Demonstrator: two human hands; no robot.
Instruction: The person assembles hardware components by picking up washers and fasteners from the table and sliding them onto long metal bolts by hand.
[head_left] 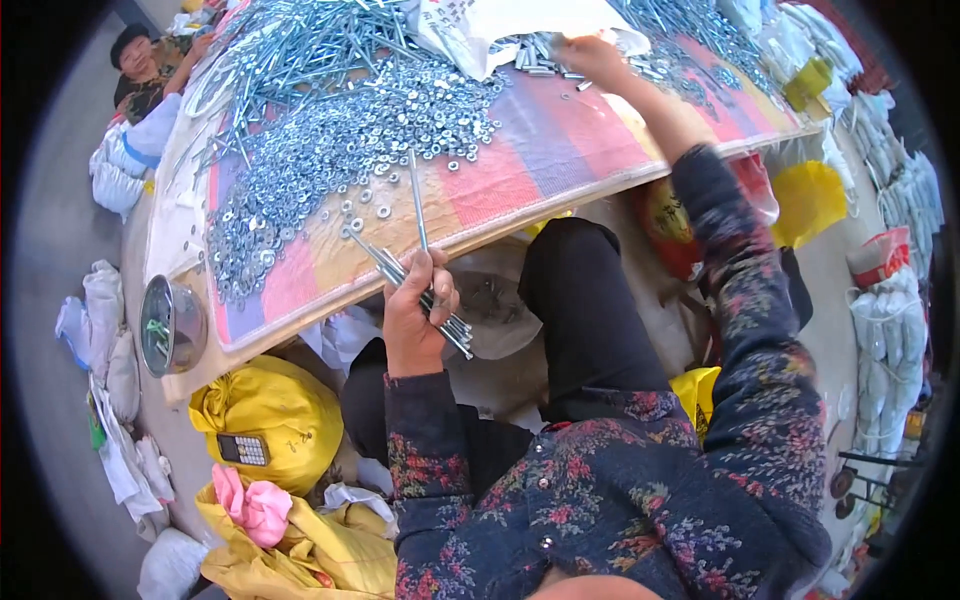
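We see the left hand (415,315) clenched around a bundle of long bolts (420,290), gripped just off the near edge of the table (560,160); one bolt sticks up toward twelve o'clock, the rest fan toward ten and four. The right hand (590,55) stretches far out at one o'clock, its fingers curled down onto a small cluster of bolts beside a white sack (500,25); whether it pinches one we cannot tell. Between the hands lies a wide heap of washers (340,140), spread over a striped cloth (520,150) of pink, blue and orange. Behind it, at eleven o'clock, sits a pile of long bolts (310,45). At nine o'clock a metal bowl (170,325) rests on the table's corner. At seven o'clock we spot a yellow bag (280,410) with a calculator (243,450) on it. Another person (150,70) sits at ten o'clock.
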